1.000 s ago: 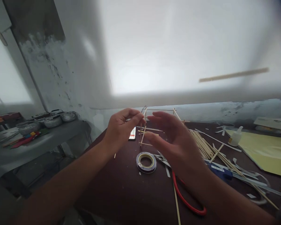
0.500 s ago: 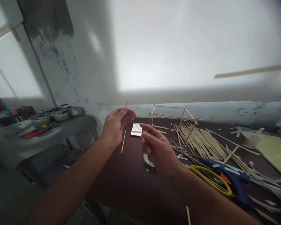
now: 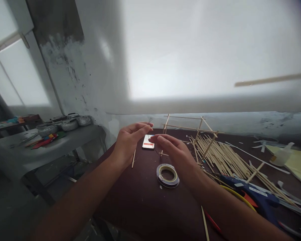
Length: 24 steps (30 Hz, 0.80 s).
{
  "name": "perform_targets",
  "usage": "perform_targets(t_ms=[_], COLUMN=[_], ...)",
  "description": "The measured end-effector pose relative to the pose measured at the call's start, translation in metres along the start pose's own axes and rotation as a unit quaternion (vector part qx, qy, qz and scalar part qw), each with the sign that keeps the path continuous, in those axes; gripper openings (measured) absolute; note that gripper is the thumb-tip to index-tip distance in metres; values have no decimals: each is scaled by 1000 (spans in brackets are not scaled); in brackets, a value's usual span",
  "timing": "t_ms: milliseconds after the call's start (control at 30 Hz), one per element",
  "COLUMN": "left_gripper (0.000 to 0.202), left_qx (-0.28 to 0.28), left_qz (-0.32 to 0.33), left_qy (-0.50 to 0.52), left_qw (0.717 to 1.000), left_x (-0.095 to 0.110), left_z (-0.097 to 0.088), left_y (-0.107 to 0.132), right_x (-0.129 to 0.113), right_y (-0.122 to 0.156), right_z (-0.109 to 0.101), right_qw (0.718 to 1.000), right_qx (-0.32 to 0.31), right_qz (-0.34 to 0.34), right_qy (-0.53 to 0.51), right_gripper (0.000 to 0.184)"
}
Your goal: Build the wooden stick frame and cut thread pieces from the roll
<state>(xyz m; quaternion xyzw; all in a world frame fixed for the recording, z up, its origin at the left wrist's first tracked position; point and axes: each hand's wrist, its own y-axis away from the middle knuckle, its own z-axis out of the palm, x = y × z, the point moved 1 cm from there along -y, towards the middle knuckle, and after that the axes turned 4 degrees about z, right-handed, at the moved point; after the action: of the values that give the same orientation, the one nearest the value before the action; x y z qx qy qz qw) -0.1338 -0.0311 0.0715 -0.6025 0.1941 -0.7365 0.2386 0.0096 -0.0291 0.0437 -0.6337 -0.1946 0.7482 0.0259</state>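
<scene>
My left hand (image 3: 129,140) is raised over the far part of the table, thumb and fingers pinched, with a small pale, see-through tip (image 3: 150,119) poking out above them. Just to its right, my right hand (image 3: 174,150) has thumb and forefinger pressed together. A thin dark strand runs by its fingertips, too fine to name. The two hands' fingertips nearly meet. Behind them lies a phone (image 3: 148,145) with a lit screen. Below the right hand sits a roll of tape (image 3: 167,175) on the dark brown table (image 3: 130,201).
To the right stands a stick frame (image 3: 197,129), beside a heap of thin wooden sticks (image 3: 225,157). A blue glue gun (image 3: 256,194), yellow handle (image 3: 237,194) and glue bottle (image 3: 282,154) lie farther right. One loose stick (image 3: 133,159) is near my left hand.
My left hand has moved right toward my right hand, closing the gap between them. The right hand has shifted slightly right, and the tape roll now shows in full. The view has turned a little.
</scene>
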Motion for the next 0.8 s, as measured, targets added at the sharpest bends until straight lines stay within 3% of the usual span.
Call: perform_targets(t_ms=[67,233,333,467,600,800], left_gripper=[10,11,11,11,14,14], left_qx=[-21,-45,-49,-59,-67,-49], left_qz=[-1,-27,-45,-88,-116,-110], left_qy=[-14,-36,-37,-4,43,88], left_qw=[1000,998,997,994,990,989], left_x=[5,6,6,3,0,-7], left_z=[3,3,1,0,-3,-10], left_y=[2,9,13,15,14,15], right_x=[-7,-6,2,7,9,12], right_y=[-2,-1,2,3,0,-3], right_z=[2,7,14,23,23,18], right_qw=[1000,997,991,958,931,907], right_qx=[-16,40,-54,-170,-199,-219], right_qz=[-5,-26,29,85,134,190], right_qy=[-5,-58,-118,-213,-275,-305], right_gripper=[34,30,28,28,13,6])
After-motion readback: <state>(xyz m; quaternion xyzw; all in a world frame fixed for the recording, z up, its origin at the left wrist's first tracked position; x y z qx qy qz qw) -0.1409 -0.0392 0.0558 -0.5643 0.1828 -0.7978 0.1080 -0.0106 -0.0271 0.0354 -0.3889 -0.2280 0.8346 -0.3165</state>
